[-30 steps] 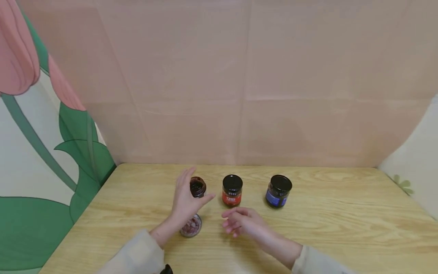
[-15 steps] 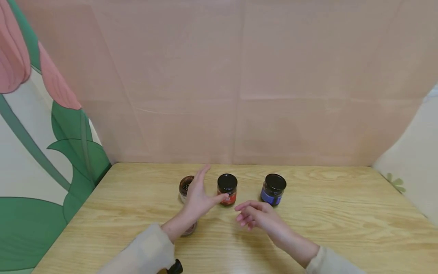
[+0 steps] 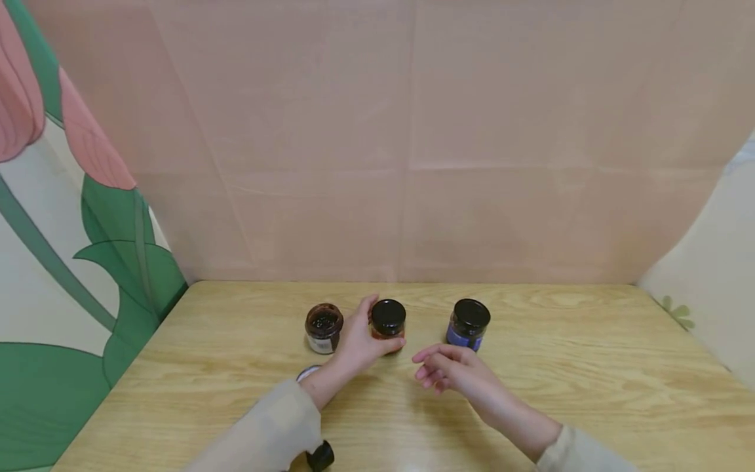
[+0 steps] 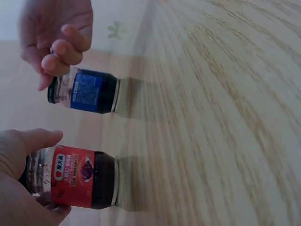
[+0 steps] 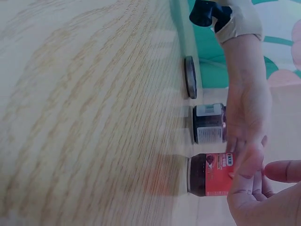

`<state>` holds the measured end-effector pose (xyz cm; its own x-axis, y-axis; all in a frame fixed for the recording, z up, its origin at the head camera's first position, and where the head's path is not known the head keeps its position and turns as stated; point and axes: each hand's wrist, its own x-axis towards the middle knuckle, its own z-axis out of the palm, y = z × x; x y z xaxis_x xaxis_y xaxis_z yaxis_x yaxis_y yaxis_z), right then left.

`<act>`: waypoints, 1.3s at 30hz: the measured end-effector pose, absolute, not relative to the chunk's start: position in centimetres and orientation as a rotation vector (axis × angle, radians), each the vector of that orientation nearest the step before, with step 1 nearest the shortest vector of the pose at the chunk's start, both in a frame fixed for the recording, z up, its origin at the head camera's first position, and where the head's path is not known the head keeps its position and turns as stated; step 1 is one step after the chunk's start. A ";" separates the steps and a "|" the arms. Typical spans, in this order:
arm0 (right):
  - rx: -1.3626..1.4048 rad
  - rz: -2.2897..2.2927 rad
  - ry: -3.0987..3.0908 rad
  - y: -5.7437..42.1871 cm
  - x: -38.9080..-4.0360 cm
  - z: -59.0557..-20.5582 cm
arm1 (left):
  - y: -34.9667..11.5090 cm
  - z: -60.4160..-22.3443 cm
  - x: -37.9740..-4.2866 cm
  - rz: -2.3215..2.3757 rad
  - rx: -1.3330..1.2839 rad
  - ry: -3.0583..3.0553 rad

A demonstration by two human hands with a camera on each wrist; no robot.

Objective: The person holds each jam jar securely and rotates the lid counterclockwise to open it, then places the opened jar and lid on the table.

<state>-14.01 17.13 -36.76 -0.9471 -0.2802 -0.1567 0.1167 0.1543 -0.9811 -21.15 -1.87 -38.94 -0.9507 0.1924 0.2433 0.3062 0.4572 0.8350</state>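
Observation:
A jam jar with a red label and black lid stands upright on the table, and my left hand grips its upper part. In the left wrist view, the thumb and fingers lie on opposite sides of this red-labelled jar. My right hand hovers with loosely curled fingers, holding nothing, in front of a lidded blue-labelled jar. Left of the gripped jar is a lidless jar of dark jam. Its removed lid lies on the table, mostly hidden by my left forearm in the head view.
The wooden table ends at a pinkish cloth backdrop. A green-and-pink floral sheet hangs at the left. A black wrist device sits under the left sleeve.
My left hand has moved right, from the lidless jar to the red-labelled jar, and its fingers have closed round it. My right hand has shifted slightly right toward the blue-labelled jar.

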 end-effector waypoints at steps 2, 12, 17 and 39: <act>-0.158 -1.864 2.124 17.1 -14.0 -36.8 | -1.9 -39.2 -21.2 -1.522 -0.418 -2.588; -0.156 -1.858 2.139 17.4 -13.7 -37.0 | -2.3 -40.7 -21.2 -1.421 -0.415 -2.663; -0.178 -1.862 2.132 17.7 -13.6 -37.2 | -2.1 -41.2 -21.3 -1.344 -0.412 -2.705; 0.176 -2.001 2.408 16.9 -14.6 -36.3 | -2.1 -38.3 -19.8 -1.535 -0.599 -2.701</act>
